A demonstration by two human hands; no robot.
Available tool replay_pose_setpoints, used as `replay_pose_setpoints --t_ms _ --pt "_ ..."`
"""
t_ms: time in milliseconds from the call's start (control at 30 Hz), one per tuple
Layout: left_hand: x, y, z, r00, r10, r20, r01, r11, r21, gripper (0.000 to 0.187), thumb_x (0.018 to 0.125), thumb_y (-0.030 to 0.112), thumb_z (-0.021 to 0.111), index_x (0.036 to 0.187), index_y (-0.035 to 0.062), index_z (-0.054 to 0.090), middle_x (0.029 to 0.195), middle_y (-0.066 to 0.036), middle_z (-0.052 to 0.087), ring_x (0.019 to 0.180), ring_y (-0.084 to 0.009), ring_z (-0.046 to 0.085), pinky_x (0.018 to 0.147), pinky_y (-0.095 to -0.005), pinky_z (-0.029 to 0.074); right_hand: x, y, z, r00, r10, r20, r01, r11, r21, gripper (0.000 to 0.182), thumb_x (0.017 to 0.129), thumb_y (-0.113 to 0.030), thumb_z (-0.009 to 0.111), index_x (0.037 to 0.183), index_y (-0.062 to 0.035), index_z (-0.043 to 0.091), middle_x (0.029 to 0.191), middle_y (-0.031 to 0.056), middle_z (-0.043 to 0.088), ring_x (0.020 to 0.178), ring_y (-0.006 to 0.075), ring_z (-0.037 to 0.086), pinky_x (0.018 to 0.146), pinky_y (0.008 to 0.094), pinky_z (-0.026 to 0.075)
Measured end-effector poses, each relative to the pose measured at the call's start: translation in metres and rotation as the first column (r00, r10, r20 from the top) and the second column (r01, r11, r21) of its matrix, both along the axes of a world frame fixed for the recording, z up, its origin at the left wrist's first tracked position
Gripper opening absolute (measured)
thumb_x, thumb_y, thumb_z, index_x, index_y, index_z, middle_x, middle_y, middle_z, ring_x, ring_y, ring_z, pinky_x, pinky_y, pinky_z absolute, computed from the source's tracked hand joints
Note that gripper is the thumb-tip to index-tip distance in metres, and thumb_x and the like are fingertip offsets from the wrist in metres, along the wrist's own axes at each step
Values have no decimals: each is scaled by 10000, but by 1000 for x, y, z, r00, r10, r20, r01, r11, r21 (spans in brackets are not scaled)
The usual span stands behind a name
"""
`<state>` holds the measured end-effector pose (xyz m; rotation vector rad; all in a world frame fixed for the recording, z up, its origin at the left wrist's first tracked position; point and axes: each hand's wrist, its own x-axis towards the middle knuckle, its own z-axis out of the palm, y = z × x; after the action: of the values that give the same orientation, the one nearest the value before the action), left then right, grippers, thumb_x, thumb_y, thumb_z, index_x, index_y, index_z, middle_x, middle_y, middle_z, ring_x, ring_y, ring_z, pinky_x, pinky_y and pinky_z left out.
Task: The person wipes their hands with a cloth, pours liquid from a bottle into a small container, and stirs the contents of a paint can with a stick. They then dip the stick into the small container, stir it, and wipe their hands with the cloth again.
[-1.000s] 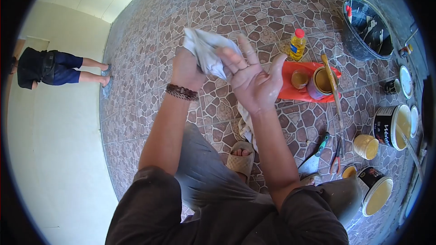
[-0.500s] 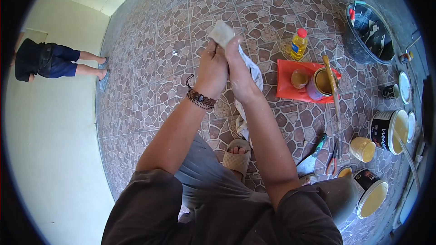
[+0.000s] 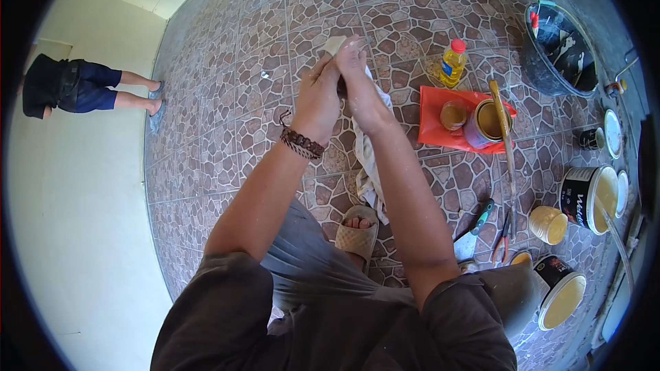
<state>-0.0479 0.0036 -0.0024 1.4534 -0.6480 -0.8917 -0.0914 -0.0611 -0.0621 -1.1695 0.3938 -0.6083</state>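
My left hand [image 3: 318, 94], with a braided bracelet at its wrist, is closed on a whitish cloth [image 3: 366, 154]. Pressed against it, my right hand [image 3: 353, 72] grips the same cloth from the other side. A bunched end pokes out above the fingers, while the rest hangs below my hands near my sandalled foot [image 3: 357, 230]. Both palms face each other, and the cloth between them is mostly hidden. Whitish specks mark my right hand and forearm.
To the right, a red plastic sheet [image 3: 430, 120] bears a glass jar [image 3: 453, 116] and an open can [image 3: 483, 126] beside a long brush [image 3: 504, 124]. Nearby are a yellow bottle [image 3: 453, 63], black bucket [image 3: 555, 48], scraper [image 3: 474, 230], pliers [image 3: 504, 237] and paint tubs [image 3: 581, 189]. Another person [image 3: 75, 86] stands far left.
My right hand has shifted up over the cloth's bunched end, so less of it shows above the fingers. Its hanging part has moved slightly left.
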Motion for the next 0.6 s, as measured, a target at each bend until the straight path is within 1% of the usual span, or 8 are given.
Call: replay_pose_setpoints --t_ms 67,100,200,267,333,400,433,600 --pt "8 -3 -12 994 94 -59 -99 992 -73 357 983 311 489 1181 28 580 988 -15 613 862 -129 563 796 -284 462 -12 15 26 967 -70 -245 16 976 -218 994 843 -777 227 1497 -40 103 1558 214 -35 1431 389 -98 1107 597 -27" --pt "52 -8 -52 959 -116 -259 91 990 -106 707 816 358 720 1422 195 394 1554 -122 174 1380 -320 302 1087 -429 350 -12 21 26 979 -38 -201 -11 971 -239 986 846 -771 240 1494 -38 120 1558 214 -33 1431 393 -93 1108 596 -27" --pt "56 -9 -20 969 248 0 -247 966 80 331 985 313 482 1102 26 598 954 -12 606 838 -128 551 790 -280 456 -16 54 31 998 -45 -53 29 963 -267 941 867 -738 272 1480 -28 193 1557 222 -18 1431 402 -73 1109 595 -24" --pt "36 -5 -15 976 179 -128 -189 979 -75 342 987 324 473 1035 12 605 926 -20 607 832 -133 546 757 -286 452 -13 47 29 999 31 35 -29 998 -56 914 885 -719 261 1470 -18 223 1547 247 54 1435 394 -53 1120 569 -20" --pt "13 2 -10 960 53 276 -68 997 45 334 986 308 472 1091 10 580 964 -40 598 829 -137 544 745 -301 463 7 24 7 977 -110 -183 79 983 -168 896 893 -714 234 1472 -30 228 1535 251 130 1440 379 -40 1123 561 -19" --pt "5 0 -21 970 39 240 -48 998 30 331 988 301 467 1104 11 576 989 -52 601 851 -141 552 745 -311 470 -22 -4 9 951 185 248 -260 913 314 873 900 -710 212 1474 -53 241 1526 243 181 1441 373 -40 1115 577 -34" --pt "3 -1 -28 980 29 195 -33 999 17 328 991 293 463 1118 12 572 1014 -63 604 872 -145 560 746 -320 478 -17 10 13 959 -54 276 10 987 160 873 914 -699 251 1390 23 373 1454 225 335 1393 284 267 1127 359 223" --pt "18 -2 -13 968 131 -214 -152 984 -89 346 1002 272 439 1173 -2 562 1082 -104 619 993 -164 580 797 -306 487 -25 28 30 993 -83 -87 73 991 -110 886 912 -695 194 1473 -10 197 1538 230 145 1434 402 -2 1151 485 12"
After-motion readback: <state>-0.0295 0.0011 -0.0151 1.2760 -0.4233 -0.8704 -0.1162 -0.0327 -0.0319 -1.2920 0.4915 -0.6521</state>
